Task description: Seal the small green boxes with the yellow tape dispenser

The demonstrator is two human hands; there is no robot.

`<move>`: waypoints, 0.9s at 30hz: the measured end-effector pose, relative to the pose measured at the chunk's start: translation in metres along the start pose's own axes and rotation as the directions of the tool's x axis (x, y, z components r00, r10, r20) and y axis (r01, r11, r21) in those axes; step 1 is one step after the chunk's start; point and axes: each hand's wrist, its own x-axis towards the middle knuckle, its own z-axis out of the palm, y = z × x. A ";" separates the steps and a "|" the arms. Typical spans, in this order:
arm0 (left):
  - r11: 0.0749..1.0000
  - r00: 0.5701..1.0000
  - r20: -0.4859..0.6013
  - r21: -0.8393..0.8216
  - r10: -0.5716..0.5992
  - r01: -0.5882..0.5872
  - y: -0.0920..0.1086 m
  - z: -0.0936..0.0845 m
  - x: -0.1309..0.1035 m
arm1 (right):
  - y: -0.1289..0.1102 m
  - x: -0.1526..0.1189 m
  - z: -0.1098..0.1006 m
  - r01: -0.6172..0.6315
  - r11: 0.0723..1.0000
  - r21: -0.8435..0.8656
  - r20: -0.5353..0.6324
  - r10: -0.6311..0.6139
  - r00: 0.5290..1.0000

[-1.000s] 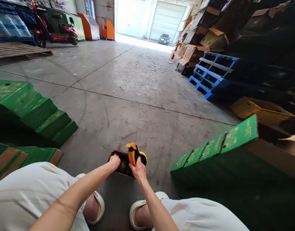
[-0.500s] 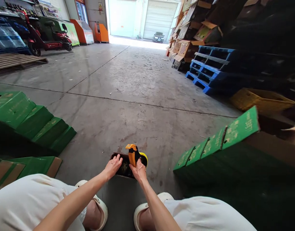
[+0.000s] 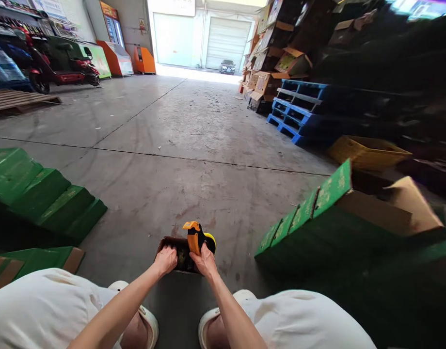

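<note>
Between my feet on the concrete floor stands a small dark open box (image 3: 183, 267) with dark contents I cannot make out. My left hand (image 3: 166, 259) reaches into its left part, fingers bent down and their tips hidden inside. Closed round an orange and black tape dispenser (image 3: 194, 240) is my right hand (image 3: 205, 260), over the box's right end. A yellow tape roll (image 3: 211, 238) shows on the dispenser's right side.
Green cartons (image 3: 59, 198) are stacked at the left, and more green cartons (image 3: 310, 208) stand at the right. Behind these are a yellow crate (image 3: 368, 150) and blue pallets (image 3: 295, 109). A red scooter (image 3: 63, 75) is parked far left.
My left hand has gone from the box's rim down into it. My right hand still holds the dispenser. The view has shifted, showing more of the right-hand cartons.
</note>
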 end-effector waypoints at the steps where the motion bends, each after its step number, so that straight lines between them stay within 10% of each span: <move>1: 0.999 0.997 -0.065 -0.002 -0.048 0.048 0.002 0.003 -0.001 | 0.002 0.001 0.001 0.006 1.000 0.021 -0.002 -0.006 1.000; 12: 0.963 0.992 0.065 -0.243 -0.108 0.120 -0.005 0.020 0.025 | 0.015 0.024 0.000 0.046 0.976 0.212 -0.034 -0.040 0.999; 20: 0.899 0.989 -0.082 -0.431 -0.121 0.074 -0.014 0.006 0.015 | 0.021 0.017 -0.003 0.112 0.939 0.326 -0.025 -0.110 0.994; 24: 0.726 0.886 -0.213 -0.665 -0.413 0.178 -0.055 -0.017 0.011 | 0.015 0.018 -0.015 0.053 0.912 0.407 -0.091 -0.017 0.996; 27: 0.537 0.843 -0.096 -0.807 -0.530 0.246 -0.078 -0.022 0.005 | 0.013 0.024 -0.037 -0.051 0.955 0.292 -0.202 0.113 0.973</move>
